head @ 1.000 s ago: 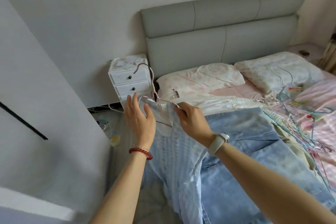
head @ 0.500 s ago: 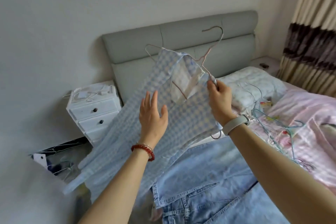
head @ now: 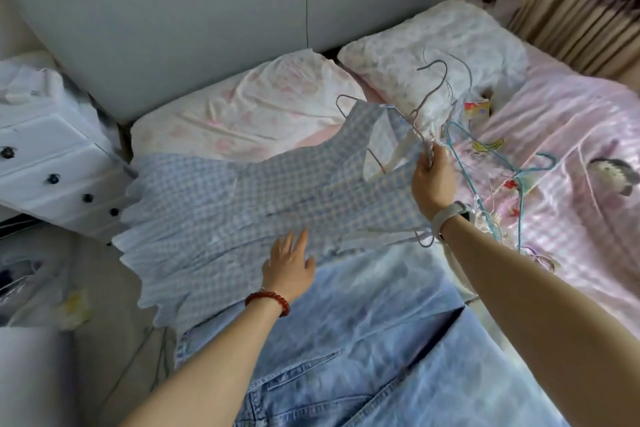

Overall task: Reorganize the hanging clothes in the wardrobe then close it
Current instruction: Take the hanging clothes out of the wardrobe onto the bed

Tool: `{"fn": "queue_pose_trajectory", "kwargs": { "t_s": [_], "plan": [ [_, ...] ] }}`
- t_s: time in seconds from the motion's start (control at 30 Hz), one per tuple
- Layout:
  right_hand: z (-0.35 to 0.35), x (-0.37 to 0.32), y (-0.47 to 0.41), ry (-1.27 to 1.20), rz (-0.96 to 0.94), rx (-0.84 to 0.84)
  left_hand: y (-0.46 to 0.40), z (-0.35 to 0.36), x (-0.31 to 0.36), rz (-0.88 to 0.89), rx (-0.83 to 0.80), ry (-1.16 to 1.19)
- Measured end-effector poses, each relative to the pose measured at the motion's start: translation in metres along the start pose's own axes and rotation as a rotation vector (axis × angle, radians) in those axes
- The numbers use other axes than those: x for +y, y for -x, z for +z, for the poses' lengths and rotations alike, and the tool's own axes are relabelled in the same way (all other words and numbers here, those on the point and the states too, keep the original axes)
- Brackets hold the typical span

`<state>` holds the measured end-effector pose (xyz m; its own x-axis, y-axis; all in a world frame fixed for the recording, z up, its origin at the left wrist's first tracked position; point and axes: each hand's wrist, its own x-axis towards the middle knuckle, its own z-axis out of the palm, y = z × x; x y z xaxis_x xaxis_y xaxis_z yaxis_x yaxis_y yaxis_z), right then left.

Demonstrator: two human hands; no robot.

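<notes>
The right hand (head: 433, 180) pinches the hanger (head: 420, 104) in the dress (head: 242, 204). The left hand (head: 289, 267) lies spread on the dress.

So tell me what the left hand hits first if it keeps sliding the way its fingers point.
The left hand would likely meet more of the blue-and-white checked dress lying under its fingers.

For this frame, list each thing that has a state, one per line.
Checked dress: on its hanger, spread across the bed, hem hanging off the edge.
Wire hanger: inside the dress neck, hook up.
Right hand: fingers closed on the dress shoulder and hanger.
Left hand: open, flat on the dress.
Jeans: laid flat on the bed.
Blue hanger: empty, lying on the bed.
Nightstand: drawers shut.
</notes>
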<state>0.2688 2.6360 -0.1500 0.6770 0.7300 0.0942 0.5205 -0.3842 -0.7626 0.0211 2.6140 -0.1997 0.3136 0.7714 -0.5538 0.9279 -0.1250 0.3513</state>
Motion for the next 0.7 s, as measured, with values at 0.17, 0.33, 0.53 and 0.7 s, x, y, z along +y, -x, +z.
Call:
{"fn": "queue_pose_trajectory", "kwargs": {
  "t_s": [0.17,0.33,0.53,0.7],
  "plan": [
    [0.022,0.057,-0.03,0.168,0.188,-0.301,-0.027,0.032,-0.013,0.005,-0.312,-0.153],
    [0.047,0.061,-0.011,0.442,0.088,-0.451,-0.022,0.027,-0.015,0.015,-0.209,-0.138],
    [0.061,0.009,0.055,0.457,-0.302,-0.516,0.018,-0.016,-0.037,-0.043,0.13,-0.196],
    [0.059,-0.035,0.159,0.338,-0.435,-0.646,0.116,-0.009,-0.073,-0.171,0.386,-0.186]
  ]
}}
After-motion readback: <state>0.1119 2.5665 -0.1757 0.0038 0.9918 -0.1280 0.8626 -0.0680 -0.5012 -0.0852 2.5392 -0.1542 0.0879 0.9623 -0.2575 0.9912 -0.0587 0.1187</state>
